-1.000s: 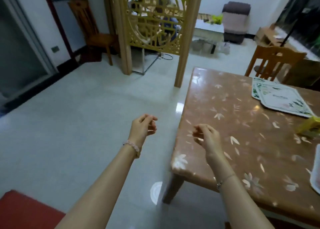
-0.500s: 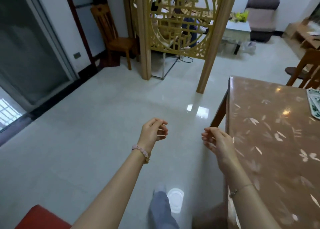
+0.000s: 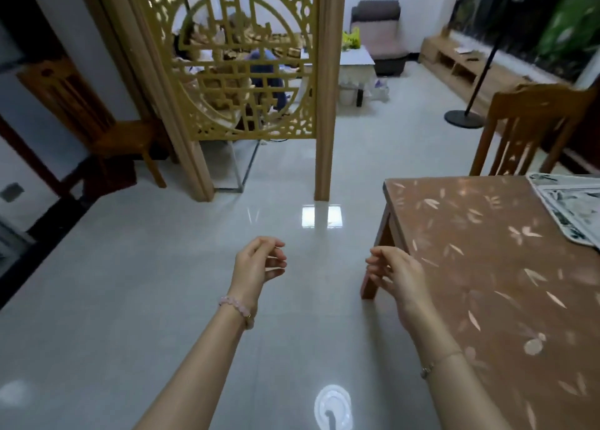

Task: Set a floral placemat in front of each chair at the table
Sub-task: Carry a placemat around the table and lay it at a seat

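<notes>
A brown table [image 3: 487,267] with a pale leaf pattern fills the right side. Floral placemats [image 3: 571,208] lie stacked at its far right edge, cut off by the frame. A wooden chair [image 3: 532,127] stands behind the table's far side. My left hand [image 3: 256,264] hovers over the floor left of the table, fingers loosely curled, holding nothing. My right hand [image 3: 396,273] hangs by the table's near left corner, fingers also curled and empty.
A gold lattice screen [image 3: 240,59] with wooden posts stands ahead. Another wooden chair [image 3: 97,118] sits at the left wall. A fan stand [image 3: 464,118] is on the floor beyond the table. A low white table [image 3: 354,62] and an armchair [image 3: 378,33] are farther back.
The view has swung left and then back to the right along the table's left side. Both hands stay raised and empty, fingers curled the same way.
</notes>
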### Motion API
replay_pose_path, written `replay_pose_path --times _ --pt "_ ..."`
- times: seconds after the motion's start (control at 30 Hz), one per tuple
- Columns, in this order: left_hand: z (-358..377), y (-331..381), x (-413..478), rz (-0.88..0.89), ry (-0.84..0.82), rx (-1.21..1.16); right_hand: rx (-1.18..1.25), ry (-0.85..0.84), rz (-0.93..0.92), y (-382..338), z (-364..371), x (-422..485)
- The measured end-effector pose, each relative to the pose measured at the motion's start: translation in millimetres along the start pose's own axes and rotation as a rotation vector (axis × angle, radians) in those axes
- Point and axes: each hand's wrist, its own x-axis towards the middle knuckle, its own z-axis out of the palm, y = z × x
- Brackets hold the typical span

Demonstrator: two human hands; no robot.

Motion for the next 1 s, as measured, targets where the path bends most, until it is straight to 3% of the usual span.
replay_pose_path --times 0.33,0.6,1.0 --pt "80 22 221 -0.054 -0.303 0.046 0.084 0.22 -0.066 -33 48 166" --pt "160 84 405 0.042 -0.578 0.163 0.082 0.352 -0.128 -100 104 310" --pt "326 72 574 -0.106 -0.848 0.243 0.218 0.728 -0.144 -158 49 473"
